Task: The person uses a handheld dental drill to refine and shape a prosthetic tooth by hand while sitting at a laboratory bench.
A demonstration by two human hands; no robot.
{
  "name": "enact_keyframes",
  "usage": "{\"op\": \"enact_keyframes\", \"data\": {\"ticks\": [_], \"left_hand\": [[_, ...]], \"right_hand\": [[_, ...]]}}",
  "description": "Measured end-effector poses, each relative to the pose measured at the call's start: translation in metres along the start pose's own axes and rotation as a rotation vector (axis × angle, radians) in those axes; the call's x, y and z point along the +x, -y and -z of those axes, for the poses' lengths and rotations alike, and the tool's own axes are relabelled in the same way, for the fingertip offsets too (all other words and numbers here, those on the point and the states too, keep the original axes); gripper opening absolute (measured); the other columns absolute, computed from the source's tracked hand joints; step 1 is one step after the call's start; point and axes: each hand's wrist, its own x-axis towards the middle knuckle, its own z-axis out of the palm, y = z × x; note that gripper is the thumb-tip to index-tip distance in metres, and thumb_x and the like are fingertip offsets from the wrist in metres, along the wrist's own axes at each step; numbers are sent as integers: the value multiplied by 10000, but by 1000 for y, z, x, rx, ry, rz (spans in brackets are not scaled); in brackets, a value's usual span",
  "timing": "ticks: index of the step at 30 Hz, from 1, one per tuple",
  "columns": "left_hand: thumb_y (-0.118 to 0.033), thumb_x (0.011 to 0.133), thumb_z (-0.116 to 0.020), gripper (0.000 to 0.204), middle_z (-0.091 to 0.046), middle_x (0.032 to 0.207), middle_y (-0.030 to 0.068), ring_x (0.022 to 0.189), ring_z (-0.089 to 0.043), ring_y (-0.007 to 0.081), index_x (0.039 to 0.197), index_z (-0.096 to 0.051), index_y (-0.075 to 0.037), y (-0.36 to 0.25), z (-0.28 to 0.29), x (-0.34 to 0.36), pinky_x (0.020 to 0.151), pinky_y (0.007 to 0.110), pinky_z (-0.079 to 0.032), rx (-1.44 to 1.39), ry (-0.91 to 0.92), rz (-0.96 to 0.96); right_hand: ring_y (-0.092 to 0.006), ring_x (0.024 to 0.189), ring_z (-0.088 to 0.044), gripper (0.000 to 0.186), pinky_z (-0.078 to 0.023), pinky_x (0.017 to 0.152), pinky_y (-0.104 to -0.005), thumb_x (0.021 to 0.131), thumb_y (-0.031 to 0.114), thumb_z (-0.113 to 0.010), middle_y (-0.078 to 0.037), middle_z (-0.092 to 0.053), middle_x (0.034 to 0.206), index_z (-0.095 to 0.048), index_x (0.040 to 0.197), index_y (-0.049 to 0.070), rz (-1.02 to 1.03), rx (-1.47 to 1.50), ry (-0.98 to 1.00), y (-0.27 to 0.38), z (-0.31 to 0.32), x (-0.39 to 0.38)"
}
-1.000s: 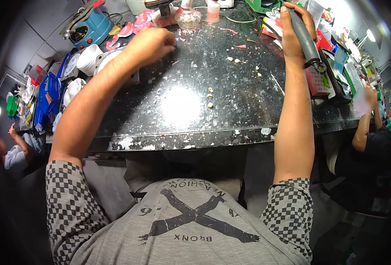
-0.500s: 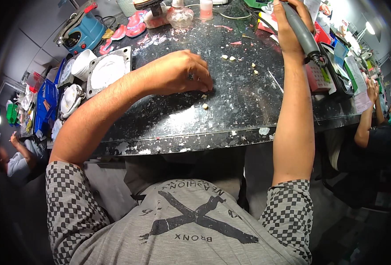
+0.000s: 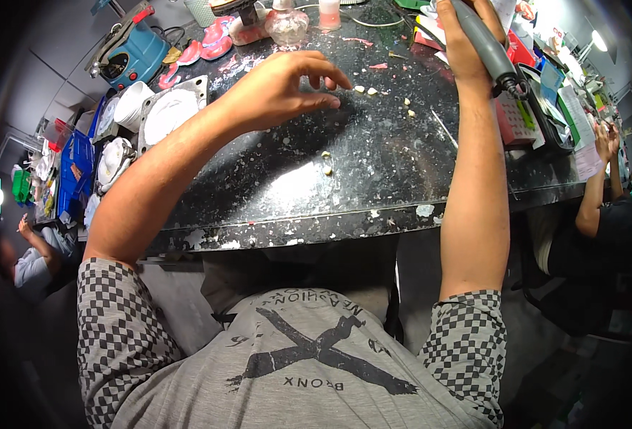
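My left hand (image 3: 292,87) hovers over the worktop with thumb and index finger apart and nothing between them. Its index fingertip is close to a pair of small ivory tooth-shaped pieces (image 3: 371,91). Two more such pieces (image 3: 327,171) lie nearer the front edge, and another two (image 3: 411,113) lie farther right. My right hand (image 3: 466,36) is wrapped round a grey rotary handpiece (image 3: 489,51), whose rear end and cord point back toward my wrist. The handpiece's working tip is out of sight past the upper edge.
The black worktop (image 3: 380,171) is speckled with white and pink scraps. A plaster-filled metal flask (image 3: 203,87), white bowl (image 3: 133,101) and blue machine (image 3: 138,53) stand left. A glass burner (image 3: 286,28) is at the back. A thin metal tool (image 3: 444,129) lies beside my right forearm.
My left hand has moved away from the two nearer tooth-shaped pieces toward the farther pair, and its closed fingers have spread. My right hand keeps its hold on the handpiece, nearly still.
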Motion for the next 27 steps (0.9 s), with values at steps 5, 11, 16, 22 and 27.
{"op": "enact_keyframes", "data": {"ticks": [5,11,16,22,27], "left_hand": [[-135,790,-745,163,-680,935,18,918,-618,179,952,-739,-116,-23,2,-27,841,341,-473,-109,328,-104],[-144,838,-695,123,-675,876,57,847,-661,215,941,-726,-83,-14,-8,-25,710,338,-529,17,283,-271],[-111,826,-701,108,-680,870,71,803,-669,221,925,-719,-73,-1,-7,-19,730,340,-530,-69,281,-161],[-129,822,-718,152,-669,857,57,780,-648,173,965,-704,-78,15,-13,-16,691,304,-518,40,42,-72],[-170,812,-742,195,-658,848,44,776,-629,152,983,-704,-86,-6,-5,-18,666,289,-497,97,-52,20]], "right_hand": [[-155,706,-611,100,-471,648,-285,815,81,-669,-77,-623,782,-636,898,35,-9,12,-16,-1,-1,-2],[-134,665,-596,87,-462,609,-277,822,74,-668,-63,-603,754,-633,892,36,-42,67,6,2,-1,-2],[-136,645,-593,83,-461,603,-279,825,84,-666,-59,-602,720,-633,887,40,-89,101,21,1,1,-1],[-149,641,-596,80,-464,613,-291,820,81,-664,-65,-613,707,-634,884,43,61,30,-18,-3,0,2],[-123,632,-596,93,-465,594,-272,842,112,-673,-51,-613,708,-638,897,45,-39,80,20,-1,0,0]]}}
